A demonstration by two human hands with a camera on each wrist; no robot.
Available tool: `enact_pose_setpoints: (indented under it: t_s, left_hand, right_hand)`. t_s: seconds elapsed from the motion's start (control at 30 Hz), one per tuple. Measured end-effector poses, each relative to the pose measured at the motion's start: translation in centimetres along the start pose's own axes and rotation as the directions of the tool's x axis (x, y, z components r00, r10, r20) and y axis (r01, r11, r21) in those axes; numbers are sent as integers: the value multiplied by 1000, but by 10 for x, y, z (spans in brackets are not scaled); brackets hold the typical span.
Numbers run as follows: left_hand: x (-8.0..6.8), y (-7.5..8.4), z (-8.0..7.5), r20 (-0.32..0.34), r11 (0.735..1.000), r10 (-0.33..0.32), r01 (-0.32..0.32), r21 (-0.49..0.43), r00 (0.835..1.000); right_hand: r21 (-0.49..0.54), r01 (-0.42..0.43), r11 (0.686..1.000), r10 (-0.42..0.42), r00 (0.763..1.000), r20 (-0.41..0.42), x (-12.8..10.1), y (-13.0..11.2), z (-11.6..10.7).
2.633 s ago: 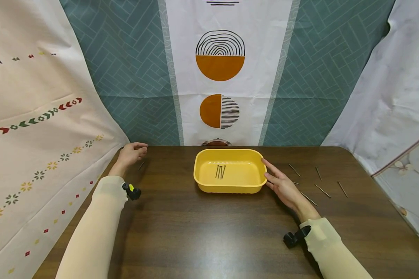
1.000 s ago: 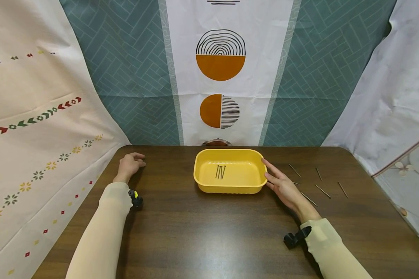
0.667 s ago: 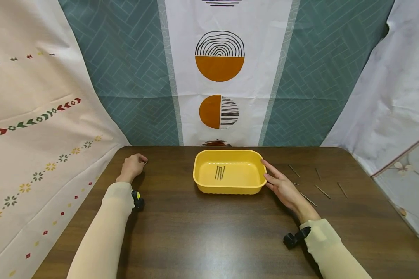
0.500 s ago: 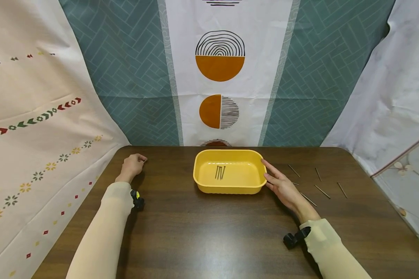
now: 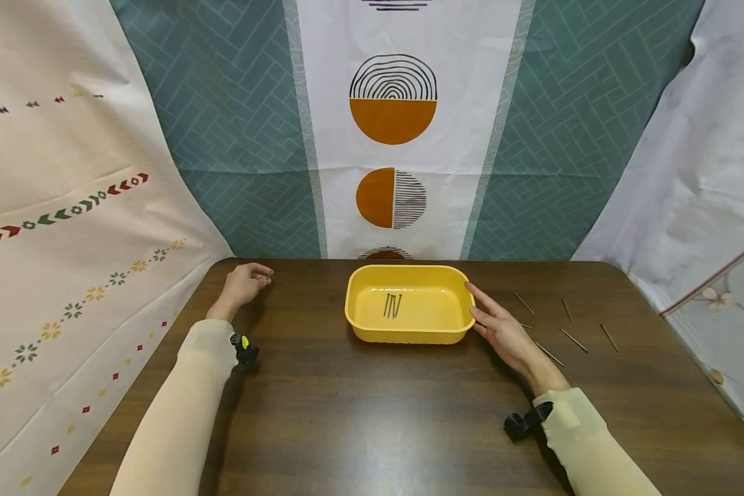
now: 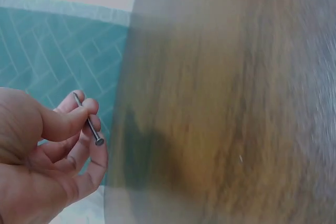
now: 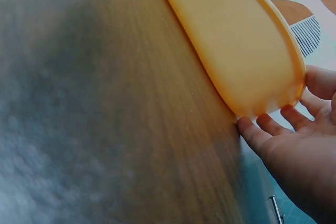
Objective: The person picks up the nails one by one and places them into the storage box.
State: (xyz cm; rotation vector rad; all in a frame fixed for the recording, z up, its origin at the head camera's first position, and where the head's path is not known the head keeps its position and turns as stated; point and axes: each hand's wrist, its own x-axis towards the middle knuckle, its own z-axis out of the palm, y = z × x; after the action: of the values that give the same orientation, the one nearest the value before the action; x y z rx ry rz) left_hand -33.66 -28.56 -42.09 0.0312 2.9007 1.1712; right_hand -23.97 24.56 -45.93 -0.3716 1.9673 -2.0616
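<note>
My left hand is raised over the table's far left corner. Between its thumb and fingertips it pinches a nail, whose flat head sticks out in the left wrist view; the head view barely shows it. A yellow plastic tray stands at the far middle of the table, with several nails lying side by side on its floor. Against the tray's right end rest the spread fingertips of my right hand, which the right wrist view shows touching the outer wall near the rim.
Several more nails lie scattered on the brown wooden table to the right of the tray, some close beside the right forearm. A patterned cloth hangs behind the far edge, and pale cloths hang on both sides.
A nail that lay at the far left of the table has been picked up by my left hand, which has since risen and shifted slightly right. The right hand and tray keep their places.
</note>
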Motion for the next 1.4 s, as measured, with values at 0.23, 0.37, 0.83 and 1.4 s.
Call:
enact_pose_setpoints:
  t_s: [0.23, 0.37, 0.83, 1.4]
  left_hand:
    - [1, 20, 6, 50, 988, 24, -16, -152, 998]
    - [1, 33, 10, 52, 981, 46, -35, -192, 998]
    - [-3, 66, 19, 72, 969, 91, -72, -238, 993]
    - [-4, 94, 30, 72, 947, 105, -78, -311, 992]
  right_hand:
    - [14, -11, 1000, 11, 1000, -7, 1, 1, 0]
    - [13, -13, 1000, 13, 1000, -8, 1, 1, -1]
    - [17, -7, 1000, 7, 1000, -2, 1, 1, -2]
    - [14, 12, 1000, -12, 1000, 1, 0, -1, -1]
